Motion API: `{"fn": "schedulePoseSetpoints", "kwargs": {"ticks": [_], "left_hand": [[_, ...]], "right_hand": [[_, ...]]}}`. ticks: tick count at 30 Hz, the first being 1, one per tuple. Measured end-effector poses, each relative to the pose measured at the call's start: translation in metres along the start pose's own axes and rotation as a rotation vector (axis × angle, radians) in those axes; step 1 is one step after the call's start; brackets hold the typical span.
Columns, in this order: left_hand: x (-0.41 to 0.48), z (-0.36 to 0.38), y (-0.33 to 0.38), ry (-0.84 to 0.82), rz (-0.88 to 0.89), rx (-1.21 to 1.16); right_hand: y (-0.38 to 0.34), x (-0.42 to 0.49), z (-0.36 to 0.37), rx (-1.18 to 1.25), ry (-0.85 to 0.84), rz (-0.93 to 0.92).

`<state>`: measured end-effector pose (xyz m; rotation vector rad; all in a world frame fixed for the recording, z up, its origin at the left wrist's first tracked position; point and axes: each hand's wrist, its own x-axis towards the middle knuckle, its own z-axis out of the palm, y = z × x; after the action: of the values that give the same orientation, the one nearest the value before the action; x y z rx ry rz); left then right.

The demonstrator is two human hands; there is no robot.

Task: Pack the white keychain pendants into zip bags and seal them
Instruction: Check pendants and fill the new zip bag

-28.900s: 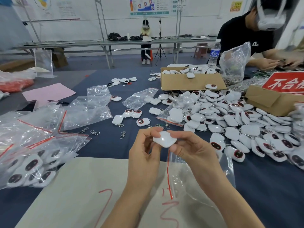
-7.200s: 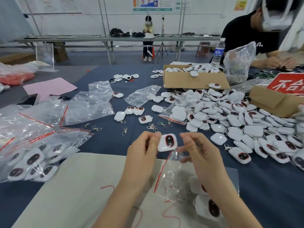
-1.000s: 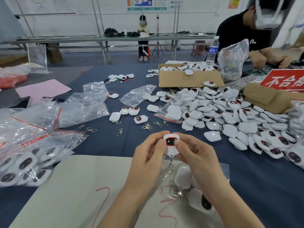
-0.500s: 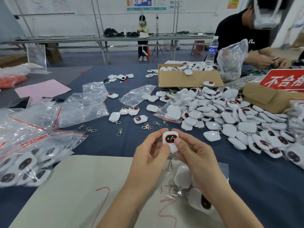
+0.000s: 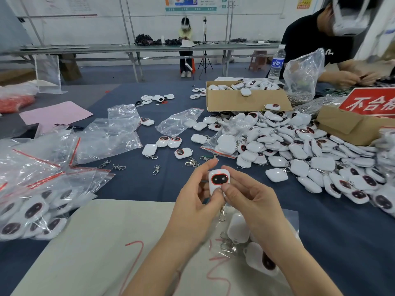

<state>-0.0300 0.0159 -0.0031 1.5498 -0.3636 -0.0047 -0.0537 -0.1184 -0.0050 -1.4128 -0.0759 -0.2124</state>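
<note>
Pinching a white pendant (image 5: pixel 218 180) upright between them, the left hand (image 5: pixel 196 201) and right hand (image 5: pixel 254 201) meet above a beige sheet (image 5: pixel 96 242), the pendant's metal clasp (image 5: pixel 222 214) dangling beneath the grip. Directly below, partly hidden by the right wrist, lies a zip bag (image 5: pixel 291 223) holding more pendants. Loose clasps (image 5: pixel 192 162) are scattered just beyond the grip, a heap of pendants (image 5: pixel 310 150) spreads to its right, and filled bags (image 5: pixel 32 210) sit to its left.

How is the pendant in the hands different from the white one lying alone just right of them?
The held pendant shows its dark, red-ringed face; the lone pendant shows only plain white. The held pendant is pinched between the left hand and right hand; the lone pendant lies flat, untouched. Both are white with rounded corners.
</note>
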Motion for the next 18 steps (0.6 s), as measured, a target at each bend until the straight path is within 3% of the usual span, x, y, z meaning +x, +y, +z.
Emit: {"fn": "schedulePoseSetpoints", "kwargs": {"ticks": [18], "left_hand": [[0.0007,0.0013,0.0022,0.047,0.004,-0.031]], "right_hand": [[0.0008,0.0008,-0.002,0.068,-0.006,0.025]]}}
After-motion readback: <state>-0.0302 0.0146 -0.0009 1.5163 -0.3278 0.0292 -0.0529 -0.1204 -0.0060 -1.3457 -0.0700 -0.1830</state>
